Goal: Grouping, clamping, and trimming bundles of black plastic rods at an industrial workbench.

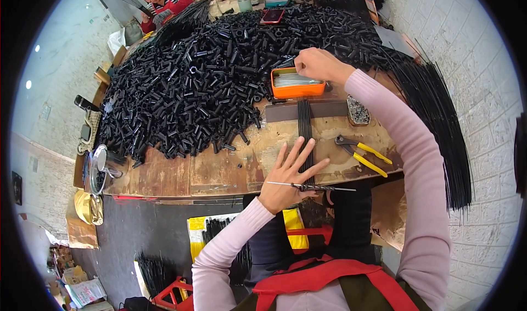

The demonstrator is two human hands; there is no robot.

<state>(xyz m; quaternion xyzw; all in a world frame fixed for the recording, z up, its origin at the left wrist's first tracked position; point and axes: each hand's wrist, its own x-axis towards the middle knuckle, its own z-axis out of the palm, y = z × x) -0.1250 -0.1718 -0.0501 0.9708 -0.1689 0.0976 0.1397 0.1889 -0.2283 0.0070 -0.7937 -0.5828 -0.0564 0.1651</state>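
Observation:
My left hand (290, 175) lies with fingers spread over a bundle of thin black rods (304, 121) near the table's front edge. Across the base of this hand runs a thin metal wire (340, 189), with dark pieces around its middle; how it is held is unclear. My right hand (320, 65) is closed above the right end of an orange box (298, 91) containing thin, pale pins or wires (293, 80). Whatever its fingers grip is hidden. Right of the bundle lie yellow-handled pincers (362, 154).
Black tubular pieces (192, 86) are heaped across the table. A small container of metal bits (358, 111) stands near my right forearm. Long black rods (439, 124) hang over the right edge. A phone (272, 17) rests on the heap; another person (164, 1) sits far left.

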